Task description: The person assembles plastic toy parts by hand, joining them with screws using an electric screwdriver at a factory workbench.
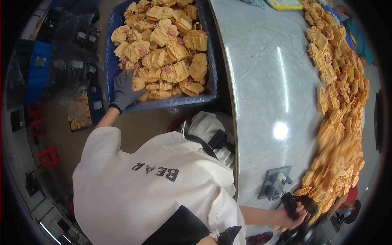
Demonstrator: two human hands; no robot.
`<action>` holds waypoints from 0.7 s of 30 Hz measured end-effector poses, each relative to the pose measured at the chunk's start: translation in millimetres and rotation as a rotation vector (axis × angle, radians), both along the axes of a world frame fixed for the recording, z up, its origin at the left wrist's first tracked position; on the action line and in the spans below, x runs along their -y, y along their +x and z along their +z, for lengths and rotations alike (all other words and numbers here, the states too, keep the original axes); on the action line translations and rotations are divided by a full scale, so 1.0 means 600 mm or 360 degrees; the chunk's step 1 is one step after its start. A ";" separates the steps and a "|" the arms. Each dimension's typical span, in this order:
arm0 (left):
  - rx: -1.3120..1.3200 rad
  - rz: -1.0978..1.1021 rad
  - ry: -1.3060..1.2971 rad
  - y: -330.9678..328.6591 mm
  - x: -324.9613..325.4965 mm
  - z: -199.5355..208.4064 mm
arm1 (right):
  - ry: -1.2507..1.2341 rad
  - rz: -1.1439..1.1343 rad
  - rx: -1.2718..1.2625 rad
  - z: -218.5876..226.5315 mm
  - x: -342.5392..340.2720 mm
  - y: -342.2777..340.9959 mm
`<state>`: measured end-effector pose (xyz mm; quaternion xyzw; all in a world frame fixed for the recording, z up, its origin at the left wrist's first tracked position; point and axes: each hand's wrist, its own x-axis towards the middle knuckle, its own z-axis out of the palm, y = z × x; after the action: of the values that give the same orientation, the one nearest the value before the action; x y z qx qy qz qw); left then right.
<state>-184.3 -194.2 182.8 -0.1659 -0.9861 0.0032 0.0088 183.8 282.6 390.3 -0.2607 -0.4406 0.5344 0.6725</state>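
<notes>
My left hand [124, 90], in a grey glove, reaches over the near left corner of a blue crate [171, 104] lined with clear plastic. Its fingers are spread against the tan plastic housings [157, 59] heaped inside; no grip on a part shows. At the lower right, my bare right hand [295, 217] is closed round a black handle [289, 205]. The handle's upper end meets a small grey fixture [267, 188] with a pale round post, standing on the grey tabletop [261, 81]. Whether handle and fixture are joined, I cannot tell.
A long pile of tan housings [335, 134] runs along the table's right side. A yellow-edged tray [285, 4] lies at the far end. Dark and blue bins [38, 69] stand left, with red stools [49, 157] below. Other people are beyond the pile.
</notes>
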 end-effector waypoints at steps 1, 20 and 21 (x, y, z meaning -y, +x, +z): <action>-0.0116 0.0121 -0.0075 -0.007 -0.022 0.011 | -0.0031 0.0000 -0.0001 0.001 0.005 0.002; -0.0385 -0.0039 -0.0356 -0.327 -0.126 0.033 | 0.0036 -0.0010 0.0061 0.023 0.025 0.000; -0.0442 -0.0008 -0.0276 -0.349 -0.115 0.026 | 0.0040 0.0000 0.0082 0.024 0.026 -0.002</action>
<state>-393.7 -125.5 198.3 -0.1664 -0.9710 0.1112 0.1306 182.6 266.9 404.5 -0.2658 -0.4645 0.5219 0.6642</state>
